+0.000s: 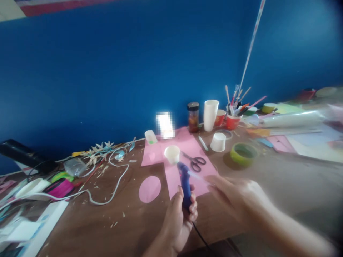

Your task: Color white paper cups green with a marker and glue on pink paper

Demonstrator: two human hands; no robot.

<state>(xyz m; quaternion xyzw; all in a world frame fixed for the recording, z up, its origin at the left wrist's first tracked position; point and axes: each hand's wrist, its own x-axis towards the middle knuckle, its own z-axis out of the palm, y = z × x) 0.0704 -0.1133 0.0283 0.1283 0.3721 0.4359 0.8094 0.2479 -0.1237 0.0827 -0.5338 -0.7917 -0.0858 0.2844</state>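
My left hand [178, 217] is wrapped around a blue glue gun [185, 185], whose dark cord hangs below the fist. From the right, my right hand [227, 187] pinches a pale, translucent glue stick [197, 175], blurred by motion, that reaches toward the gun. Just beyond the gun's tip stands a small white paper cup [172, 154] on pink paper [184, 137]. Black-handled scissors [197, 163] lie on that paper beside the cup. Left of the gun, a pink paper circle [150, 189] rests on the brown table [107, 228].
Green tape [243, 154], an upturned white cup [218, 142], a tall white cup [210, 115] and a dark-lidded jar [193, 117] stand to the right. A red cup [233, 121] holds pens. A white cable [107, 201] winds across the left, near pink tape [60, 188].
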